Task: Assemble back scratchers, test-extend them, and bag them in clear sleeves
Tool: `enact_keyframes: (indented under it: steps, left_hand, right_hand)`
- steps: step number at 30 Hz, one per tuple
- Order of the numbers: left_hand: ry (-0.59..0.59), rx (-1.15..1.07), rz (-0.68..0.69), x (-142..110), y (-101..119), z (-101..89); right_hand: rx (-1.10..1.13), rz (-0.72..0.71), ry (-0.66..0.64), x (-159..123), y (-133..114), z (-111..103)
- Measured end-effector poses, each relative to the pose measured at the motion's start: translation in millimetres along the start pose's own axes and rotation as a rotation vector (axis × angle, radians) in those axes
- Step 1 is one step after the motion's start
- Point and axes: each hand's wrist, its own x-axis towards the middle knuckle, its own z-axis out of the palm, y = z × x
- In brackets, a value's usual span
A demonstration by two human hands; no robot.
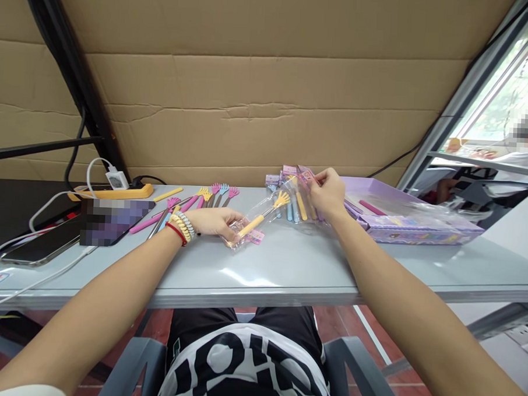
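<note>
My left hand (217, 222) lies on the grey table (287, 269), fingers closed on the handle end of a yellow hand-shaped back scratcher in a clear plastic bag (263, 216). My right hand (328, 193) is raised a little behind it, pinching the top of a packaged item with a pink label (306, 177) from a pile of bagged scratchers (294, 202). Bracelets circle my left wrist.
Several loose pink, yellow and blue scratchers (203, 198) lie at the back left. A purple box lid (403, 218) sits at the right. A phone (43, 244), cables and an orange power strip (115, 191) are at the left. Another person sits far right.
</note>
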Motion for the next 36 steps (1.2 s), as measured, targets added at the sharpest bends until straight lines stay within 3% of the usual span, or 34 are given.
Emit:
enact_keyframes:
  steps: [12,21,31,36]
  left_hand:
    - [0.014,0.015,-0.025,-0.2,-0.6,-0.1]
    - [0.033,0.046,-0.049,0.0,0.3,-0.1]
    - [0.023,0.053,-0.026,-0.3,3.0,0.3]
    - [0.03,0.065,-0.047,-0.1,1.5,0.1]
  right_hand:
    - [0.323,0.117,-0.058,4.9,1.8,-0.5]
    - [0.423,0.158,-0.137,2.7,0.3,-0.8]
    - [0.171,0.243,-0.39,-3.6,-4.8,-3.3]
    - [0.085,0.219,-0.373,-2.1,-3.8,-2.7]
